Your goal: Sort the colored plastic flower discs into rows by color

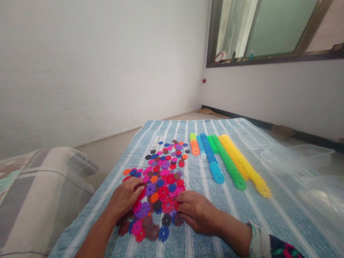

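A spread-out heap of flower-shaped plastic discs [162,193] in red, pink, purple, orange, blue, brown and black lies flat on a striped tablecloth [199,236]. My left hand [127,197] rests at the heap's left edge, thumb and fingers bent together over the red and pink discs. Across from it, my right hand [198,212] touches the right edge with its fingers curled in. Whatever either hand's fingertips hold, if anything, is hidden. To the right lie overlapping rows of yellow discs [242,163], green discs [228,163], blue discs [211,154] and orange discs [195,147].
Clear plastic containers [309,157] stand along the table's right side. A grey-and-white cloth-covered seat [53,193] is at the left. Behind the table are a white wall [107,64] and a window [279,28] with small items on its sill.
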{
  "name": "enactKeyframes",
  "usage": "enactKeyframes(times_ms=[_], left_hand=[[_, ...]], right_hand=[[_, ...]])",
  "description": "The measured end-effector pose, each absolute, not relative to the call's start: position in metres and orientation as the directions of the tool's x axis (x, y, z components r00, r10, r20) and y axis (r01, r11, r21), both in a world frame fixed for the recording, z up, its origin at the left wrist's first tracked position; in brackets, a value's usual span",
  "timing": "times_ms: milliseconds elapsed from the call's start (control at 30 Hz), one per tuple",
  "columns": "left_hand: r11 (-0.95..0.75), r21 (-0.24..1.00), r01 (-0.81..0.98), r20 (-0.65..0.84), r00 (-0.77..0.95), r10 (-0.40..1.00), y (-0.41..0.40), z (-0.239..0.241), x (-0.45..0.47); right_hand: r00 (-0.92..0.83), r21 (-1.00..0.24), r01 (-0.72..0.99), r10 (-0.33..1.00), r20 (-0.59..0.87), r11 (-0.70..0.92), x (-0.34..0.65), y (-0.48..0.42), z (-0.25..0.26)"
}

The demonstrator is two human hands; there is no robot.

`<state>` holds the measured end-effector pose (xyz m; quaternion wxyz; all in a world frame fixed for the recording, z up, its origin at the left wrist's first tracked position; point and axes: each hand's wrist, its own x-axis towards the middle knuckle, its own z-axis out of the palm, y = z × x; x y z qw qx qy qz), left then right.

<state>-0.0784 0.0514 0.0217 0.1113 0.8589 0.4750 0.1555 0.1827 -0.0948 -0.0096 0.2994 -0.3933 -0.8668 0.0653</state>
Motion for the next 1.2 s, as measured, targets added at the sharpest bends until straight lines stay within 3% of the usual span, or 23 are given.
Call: enactKeyframes(times_ms=[767, 1200], left_hand=[[-0.522, 0.385, 0.761, 0.175, 0.495, 0.851, 0.049, 0.018, -0.079], [-0.538, 0.347, 0.768, 0.147, 0.522, 0.84, 0.043, 0.021, -0.075]], right_hand=[[-0.491, -0.354, 0.638, 0.716, 0.497, 0.684, 0.183, -0.097, -0.014], [-0.479, -0.404, 0.596, 0.711, 0.515, 0.694, 0.184, -0.099, -0.018]])
